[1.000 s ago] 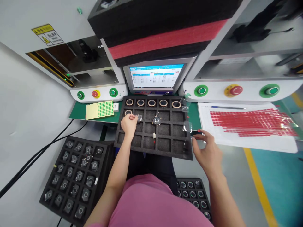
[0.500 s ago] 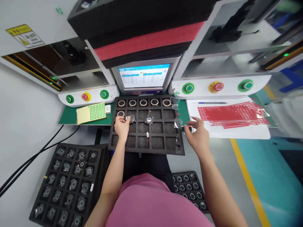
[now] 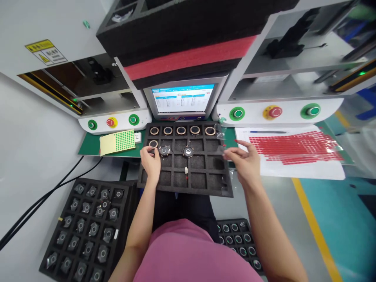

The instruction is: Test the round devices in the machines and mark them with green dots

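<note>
A black foam tray [image 3: 182,189] with square compartments lies before me. Beside a dark round watch case [image 3: 165,151] in its second row is my left hand [image 3: 150,163]. Its thumb is close to that case, with thumb and fingers apart near a gold-rimmed watch [image 3: 153,144]. Another watch case [image 3: 188,151], with a pale round centre, sits across the middle dividers. At the tray's right edge my right hand [image 3: 246,161] pinches what looks like a piece of clear film [image 3: 221,149], its thumb and index finger together. Several gold-rimmed watches [image 3: 181,131] fill the back row.
Behind the tray stand a screen [image 3: 182,98] and machine panels with buttons [image 3: 275,112]. Red sticker strips [image 3: 293,147] and a pen [image 3: 268,132] lie right, a green-dot sheet [image 3: 117,142] left. Lower trays hold wrapped parts [image 3: 88,249] and round parts [image 3: 242,251].
My left hand has drawn slightly left, away from the watch case it was touching. My right hand has moved left to the tray edge, and its fingers have closed. The camera view has shifted slightly.
</note>
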Demonstrator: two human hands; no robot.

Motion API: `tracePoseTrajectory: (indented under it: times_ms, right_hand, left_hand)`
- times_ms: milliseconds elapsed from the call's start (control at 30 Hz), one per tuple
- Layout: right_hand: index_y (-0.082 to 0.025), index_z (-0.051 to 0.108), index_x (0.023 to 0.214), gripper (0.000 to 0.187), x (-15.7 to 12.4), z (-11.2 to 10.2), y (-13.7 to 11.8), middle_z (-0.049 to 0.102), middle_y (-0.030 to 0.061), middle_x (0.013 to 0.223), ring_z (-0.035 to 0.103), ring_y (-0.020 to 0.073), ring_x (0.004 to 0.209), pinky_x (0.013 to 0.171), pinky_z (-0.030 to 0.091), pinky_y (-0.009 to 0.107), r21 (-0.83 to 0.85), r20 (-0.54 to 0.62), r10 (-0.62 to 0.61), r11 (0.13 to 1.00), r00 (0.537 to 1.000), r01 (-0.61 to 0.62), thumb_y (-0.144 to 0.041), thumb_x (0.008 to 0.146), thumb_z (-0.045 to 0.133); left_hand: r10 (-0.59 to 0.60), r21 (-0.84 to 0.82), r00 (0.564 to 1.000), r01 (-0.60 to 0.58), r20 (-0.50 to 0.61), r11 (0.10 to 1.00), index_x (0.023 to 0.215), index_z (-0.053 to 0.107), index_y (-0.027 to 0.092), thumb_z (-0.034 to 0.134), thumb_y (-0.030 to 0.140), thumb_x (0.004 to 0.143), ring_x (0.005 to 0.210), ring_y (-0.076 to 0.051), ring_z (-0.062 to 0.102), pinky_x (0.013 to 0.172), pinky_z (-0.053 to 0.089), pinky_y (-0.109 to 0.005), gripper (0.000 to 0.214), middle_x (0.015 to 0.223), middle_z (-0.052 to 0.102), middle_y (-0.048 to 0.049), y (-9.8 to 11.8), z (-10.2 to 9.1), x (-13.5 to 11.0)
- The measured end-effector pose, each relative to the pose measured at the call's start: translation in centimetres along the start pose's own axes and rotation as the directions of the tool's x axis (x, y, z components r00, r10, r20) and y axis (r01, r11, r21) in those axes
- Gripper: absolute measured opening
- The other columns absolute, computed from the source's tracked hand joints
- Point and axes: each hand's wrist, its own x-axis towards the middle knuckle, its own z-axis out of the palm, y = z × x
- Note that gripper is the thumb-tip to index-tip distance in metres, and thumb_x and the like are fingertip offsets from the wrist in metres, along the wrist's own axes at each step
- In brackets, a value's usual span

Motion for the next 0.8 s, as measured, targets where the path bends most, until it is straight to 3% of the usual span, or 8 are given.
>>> tracePoseTrajectory:
  times_ms: [100,200,300,400,533,633,800]
  right_hand:
    - [-0.021,0.047,0.102,0.061,-1.1,3.4,-0.2,0.063,-0.0059,0.068,0.064,0.0149,0.058,0.064,0.057,0.033,0.15,0.069,0.055,0.987,0.996,-0.065,-0.037,0.052,0.078]
    - [-0.022,0.044,0.102,0.06,-2.1,6.5,0.3,0.064,-0.0074,0.068,0.066,0.0145,0.06,0.067,0.059,0.033,0.252,0.097,0.082,0.962,0.992,-0.104,-0.035,0.055,0.078]
    - [-0.022,0.044,0.101,0.058,-3.1,8.3,1.0,0.064,-0.0083,0.067,0.065,0.0125,0.06,0.066,0.058,0.029,0.309,0.097,0.094,0.944,0.991,-0.12,-0.032,0.055,0.078]
    - [-0.021,0.043,0.1,0.057,-3.7,8.9,1.6,0.065,-0.0085,0.065,0.064,0.0118,0.059,0.066,0.058,0.028,0.324,0.086,0.1,0.938,0.991,-0.123,-0.03,0.056,0.078]
    - [-0.022,0.041,0.1,0.058,-3.4,8.9,2.1,0.064,-0.0095,0.063,0.063,0.0118,0.057,0.062,0.055,0.026,0.301,0.059,0.102,0.947,0.993,-0.116,-0.031,0.056,0.077]
    - [-0.021,0.04,0.1,0.06,-2.9,9.1,2.3,0.063,-0.0095,0.06,0.06,0.0113,0.052,0.055,0.052,0.023,0.268,0.064,0.105,0.956,0.992,-0.118,-0.032,0.054,0.077]
    - [-0.021,0.039,0.1,0.061,-2.6,9.6,2.8,0.063,-0.0078,0.06,0.058,0.0113,0.049,0.048,0.047,0.021,0.195,0.038,0.104,0.975,0.994,-0.11,-0.032,0.053,0.075]
  left_hand:
    - [0.035,-0.141,0.983,-0.009,0.182,0.99,0.105,0.059,0.018,0.063,0.029,0.087,0.091,-0.018,0.067,0.084,0.051,-0.029,0.021,0.108,0.068,-0.0113,1.8,1.2,-2.1]
    - [0.069,-0.274,0.874,0.075,0.482,0.959,0.09,0.067,0.016,0.072,0.037,0.08,0.083,-0.02,0.071,0.076,0.057,-0.03,0.024,0.088,0.073,-0.0098,3.0,3.1,-3.7]
    - [0.072,-0.333,0.783,0.178,0.618,0.926,0.085,0.07,0.013,0.074,0.041,0.077,0.078,-0.021,0.072,0.074,0.059,-0.034,0.029,0.083,0.074,-0.0114,3.1,4.5,-3.8]
    - [0.069,-0.361,0.783,0.205,0.618,0.91,0.084,0.071,0.013,0.077,0.036,0.072,0.077,-0.02,0.072,0.076,0.06,-0.034,0.027,0.084,0.075,-0.0106,2.6,4.8,-3.1]
    - [0.1,-0.352,0.785,0.156,0.612,0.923,0.077,0.071,0.013,0.082,0.027,0.066,0.071,-0.017,0.07,0.072,0.059,-0.031,0.021,0.076,0.074,-0.0071,2.1,4.4,-1.9]
    - [0.129,-0.309,0.775,0.09,0.619,0.947,0.078,0.071,0.013,0.081,0.015,0.064,0.067,-0.016,0.069,0.068,0.058,-0.029,0.017,0.072,0.072,-0.0056,2.2,4.3,-1.1]
    - [0.182,-0.212,0.819,-0.076,0.544,0.974,0.079,0.069,0.014,0.073,0.006,0.07,0.072,-0.015,0.069,0.07,0.056,-0.027,0.013,0.078,0.073,-0.0053,2.9,5.1,0.2]
